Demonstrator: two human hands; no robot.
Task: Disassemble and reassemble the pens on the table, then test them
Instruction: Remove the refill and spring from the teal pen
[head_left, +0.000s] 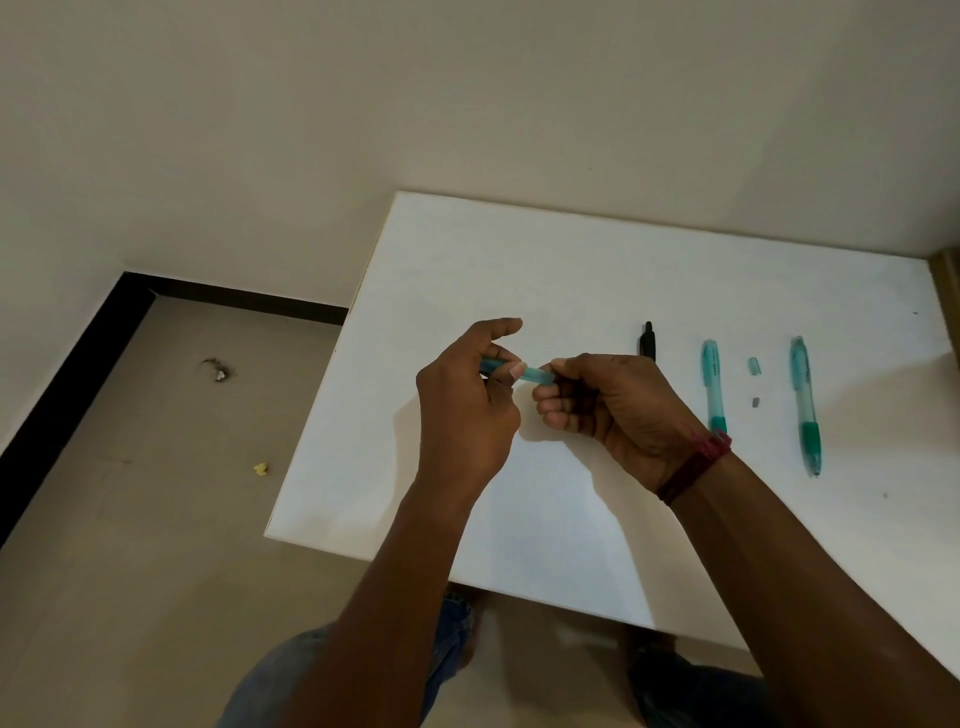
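Left hand (467, 410) and right hand (615, 413) pinch the pen (531, 375) by its ends above the table (519, 260); a sudden pull could fling small parts off its left edge.

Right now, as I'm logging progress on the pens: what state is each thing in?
Translucent teal pen barrel: held off the white table, left hand and right hand gripping its ends.
Black pen: lying flat, partly hidden.
Middle teal pen: lying flat, tip hidden by wrist.
Small clear teal piece: loose.
Tiny grey piece: loose.
Rightmost teal pen with green grip: lying flat, looks assembled.
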